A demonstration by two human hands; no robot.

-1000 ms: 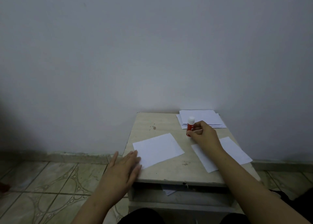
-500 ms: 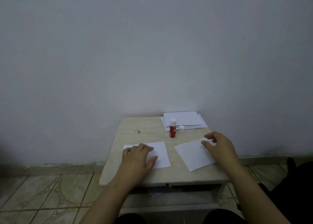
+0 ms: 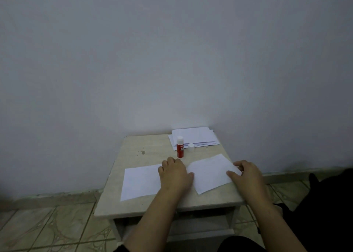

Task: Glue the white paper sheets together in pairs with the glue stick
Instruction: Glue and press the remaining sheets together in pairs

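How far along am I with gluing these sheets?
Done: the glue stick stands uncapped, its cap beside it. In hand: the left hand rests on the left sheet, and the right hand grips the right sheet at its edge. Left: joining these two, then pairing sheets from the stack at the back.

Honestly nothing here is readable. The only lettering I can spot is some white print on the red label of the glue stick [image 3: 180,149], standing upright toward the far edge of the small table [image 3: 133,148], and it's way too small and blurry to make out any word or brand.
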